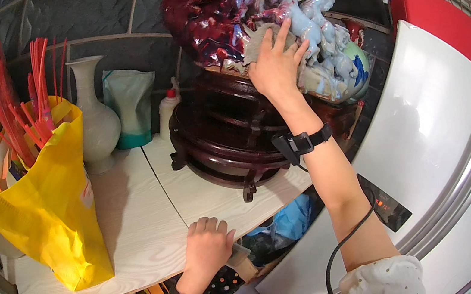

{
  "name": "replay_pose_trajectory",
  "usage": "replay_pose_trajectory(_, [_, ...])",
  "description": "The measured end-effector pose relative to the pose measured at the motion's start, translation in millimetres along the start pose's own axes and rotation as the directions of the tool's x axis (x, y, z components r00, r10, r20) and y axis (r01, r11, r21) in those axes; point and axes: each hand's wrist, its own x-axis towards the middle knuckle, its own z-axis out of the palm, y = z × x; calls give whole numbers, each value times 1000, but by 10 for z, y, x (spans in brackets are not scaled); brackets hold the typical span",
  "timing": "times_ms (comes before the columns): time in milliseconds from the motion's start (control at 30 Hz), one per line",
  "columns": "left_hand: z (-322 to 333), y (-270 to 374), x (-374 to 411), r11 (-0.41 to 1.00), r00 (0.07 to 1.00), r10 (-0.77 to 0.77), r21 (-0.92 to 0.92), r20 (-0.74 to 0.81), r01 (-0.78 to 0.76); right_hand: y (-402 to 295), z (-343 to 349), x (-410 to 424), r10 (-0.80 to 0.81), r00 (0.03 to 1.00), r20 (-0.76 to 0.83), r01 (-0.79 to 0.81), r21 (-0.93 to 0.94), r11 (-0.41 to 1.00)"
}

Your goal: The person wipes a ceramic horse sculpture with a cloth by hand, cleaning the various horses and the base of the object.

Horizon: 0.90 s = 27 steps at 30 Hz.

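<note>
My right hand point(279, 65) reaches up to a glazed ceramic sculpture of horses point(306, 22), deep red on the left and pale blue on the right. Its fingers are spread over a grey cloth point(257, 43) pressed against the sculpture. The sculpture rests on a dark, glossy wooden stand point(224, 135) with curled feet. My left hand point(210, 242) lies at the front edge of the pale wood-grain tabletop point(145, 215), fingers bent over it; whether anything is beneath the fingers cannot be seen. Both wrists wear black straps with small devices.
A yellow bag point(48, 211) holding red sticks stands left, beside a white vase point(94, 118), a green-white pouch point(131, 107) and a white bottle with a red cap point(167, 111). A white refrigerator point(432, 85) is at right, a red box point(435, 16) on top. A black cable hangs by my right arm.
</note>
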Motion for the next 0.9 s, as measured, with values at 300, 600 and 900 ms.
replay_pose_trajectory(300, [-10,-8,-22,999,1000,3,40,7,-4,128,-101,-283,-354,935,14,355,-23,935])
replay_pose_trajectory(600, [19,10,-47,999,1000,7,51,1,-7,-54,73,251,-260,960,108,255,52,965])
replay_pose_trajectory(900, [103,-14,-87,997,999,33,74,7,-33,-372,179,223,-571,818,68,565,83,821])
